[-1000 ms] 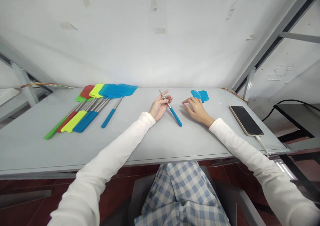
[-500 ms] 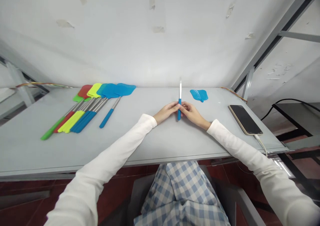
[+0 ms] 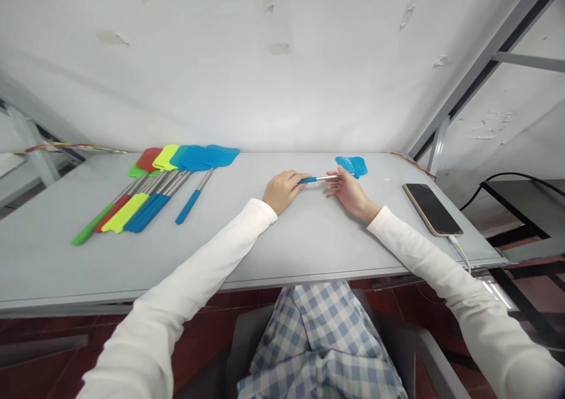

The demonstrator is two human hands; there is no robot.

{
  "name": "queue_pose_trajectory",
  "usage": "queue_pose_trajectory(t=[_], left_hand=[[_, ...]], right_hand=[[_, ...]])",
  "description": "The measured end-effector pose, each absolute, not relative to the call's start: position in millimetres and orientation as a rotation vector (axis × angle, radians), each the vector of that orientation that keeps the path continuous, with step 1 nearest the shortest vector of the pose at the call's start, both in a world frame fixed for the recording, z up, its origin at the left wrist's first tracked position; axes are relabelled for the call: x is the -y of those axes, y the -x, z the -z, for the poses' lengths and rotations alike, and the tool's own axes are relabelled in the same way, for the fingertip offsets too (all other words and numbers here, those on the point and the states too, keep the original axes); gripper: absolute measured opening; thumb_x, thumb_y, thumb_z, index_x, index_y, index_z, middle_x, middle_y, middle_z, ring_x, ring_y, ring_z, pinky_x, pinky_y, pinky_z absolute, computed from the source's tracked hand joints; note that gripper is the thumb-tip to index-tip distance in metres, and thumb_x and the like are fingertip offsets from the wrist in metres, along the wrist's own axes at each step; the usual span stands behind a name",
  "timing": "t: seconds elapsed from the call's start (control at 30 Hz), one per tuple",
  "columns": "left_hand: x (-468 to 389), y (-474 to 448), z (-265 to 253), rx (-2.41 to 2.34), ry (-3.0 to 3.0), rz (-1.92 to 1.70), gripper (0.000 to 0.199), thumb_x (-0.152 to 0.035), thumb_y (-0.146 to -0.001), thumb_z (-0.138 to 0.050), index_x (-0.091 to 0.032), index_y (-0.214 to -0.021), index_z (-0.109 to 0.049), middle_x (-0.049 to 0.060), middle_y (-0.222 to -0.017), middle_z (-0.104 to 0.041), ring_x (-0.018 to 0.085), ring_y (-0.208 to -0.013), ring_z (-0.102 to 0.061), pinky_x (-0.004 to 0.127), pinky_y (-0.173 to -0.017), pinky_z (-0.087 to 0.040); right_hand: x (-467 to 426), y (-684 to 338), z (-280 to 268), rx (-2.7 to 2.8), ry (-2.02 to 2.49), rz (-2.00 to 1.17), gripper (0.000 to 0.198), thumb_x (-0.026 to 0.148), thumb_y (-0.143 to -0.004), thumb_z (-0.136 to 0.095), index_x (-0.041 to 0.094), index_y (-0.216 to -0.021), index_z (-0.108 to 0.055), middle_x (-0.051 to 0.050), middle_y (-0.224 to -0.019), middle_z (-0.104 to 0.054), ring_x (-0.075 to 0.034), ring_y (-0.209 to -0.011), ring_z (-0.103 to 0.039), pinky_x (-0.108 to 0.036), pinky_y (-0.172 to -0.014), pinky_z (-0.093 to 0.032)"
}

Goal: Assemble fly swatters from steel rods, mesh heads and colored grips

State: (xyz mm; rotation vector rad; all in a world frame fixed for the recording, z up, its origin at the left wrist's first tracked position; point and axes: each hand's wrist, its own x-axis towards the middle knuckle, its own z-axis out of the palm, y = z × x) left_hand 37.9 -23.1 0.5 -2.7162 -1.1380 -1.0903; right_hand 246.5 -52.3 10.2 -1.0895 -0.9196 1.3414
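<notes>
A fly swatter handle [image 3: 308, 180] with a blue grip and a thin metal rod is held level, pointing right. My left hand [image 3: 282, 190] is closed on its blue grip. The fingers of my right hand [image 3: 351, 195] are loosely curled around the metal rod, thumb on top. Just beyond my right hand lies a loose blue swatter head [image 3: 359, 165] on the table. The rod's far end reaches close to that head's narrow neck; whether they touch I cannot tell.
On the left, several assembled fly swatters [image 3: 145, 202] lie overlapped in green, red, yellow and blue. One blue swatter [image 3: 189, 206] sits beside them. A phone [image 3: 432, 209] with a charging cable [image 3: 459, 252] is at the right. A wall [image 3: 198, 81] rises behind the table [image 3: 247, 252].
The handle has swung from pointing away at the wall to pointing right. My hands have moved apart, the left staying on the grip and the right shifting to the metal rod.
</notes>
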Motion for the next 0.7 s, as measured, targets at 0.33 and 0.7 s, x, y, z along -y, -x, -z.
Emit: queue_pose_trajectory(t=[0.33,0.7], left_hand=[[25.9,-39.2,-3.3,0.945,2.513,1.072,0.03,-0.032,-0.097,-0.045,-0.017,-0.119,-0.061,0.007,-0.088,-0.063,0.018,-0.083,-0.06,0.03,-0.076,-0.046],[23.4,-40.4,0.5,0.89,2.568,1.126,0.025,-0.036,-0.098,-0.043,-0.017,-0.092,-0.059,0.006,-0.077,-0.065,0.017,-0.072,-0.061,0.029,-0.069,-0.047]], right_hand=[[59.5,-243.7,-21.0,0.688,0.883,-1.547,0.011,0.028,-0.086,-0.068,0.018,-0.08,-0.067,-0.004,-0.092,-0.074,-0.012,-0.093,-0.069,-0.023,-0.095,-0.054],[59.8,-242.2,-15.4,0.527,0.893,-1.447,0.014,0.019,-0.088,-0.064,0.02,-0.074,-0.063,-0.001,-0.084,-0.072,-0.011,-0.097,-0.069,-0.026,-0.101,-0.053]])
